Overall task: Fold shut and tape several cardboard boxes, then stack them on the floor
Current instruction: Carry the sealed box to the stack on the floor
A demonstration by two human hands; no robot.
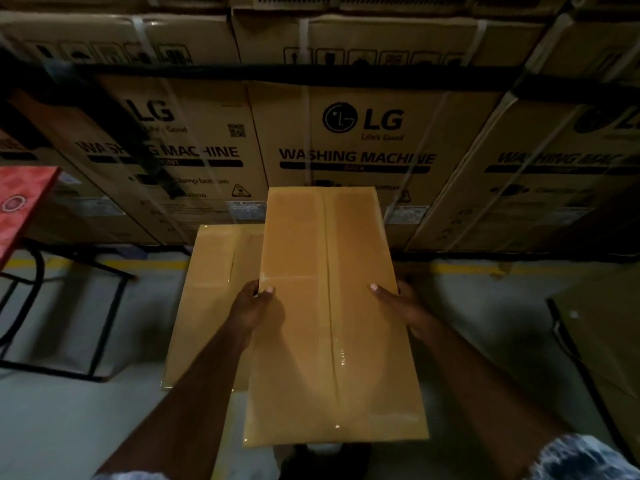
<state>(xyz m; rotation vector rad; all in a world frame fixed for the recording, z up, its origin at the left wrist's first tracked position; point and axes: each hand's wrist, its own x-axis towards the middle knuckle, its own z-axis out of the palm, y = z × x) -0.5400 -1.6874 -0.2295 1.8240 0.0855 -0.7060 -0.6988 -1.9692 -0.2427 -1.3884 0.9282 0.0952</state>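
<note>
Taped box [311, 323], seen in the head view, hangs level in the air between both hands, over the floor [86, 393]. The left hand [258, 308] grips its left edge, thumb on top and fingers [255, 288] curled round the side. The right hand [398, 306] grips the right edge with its thumb on top; the rest of that hand is hidden behind the cardboard. Glossy tape [341, 355] runs down the middle seam. A lower box [207, 299] lies below and to the left, apparently on the floor just in front of the washing-machine cartons [363, 140].

The main risk I see is a crooked stack. The held box sits to the right of the lower one, so set straight down it would overhang and could tip or slide off. Both holds are on narrow edges of smooth cardboard, so a slip on either side would drop that side first. The far end is near the cartons and could knock them as it goes down. Dim light makes the edges hard to line up. The black frame [104, 306] on the left stands well apart and looks harmless.
</note>
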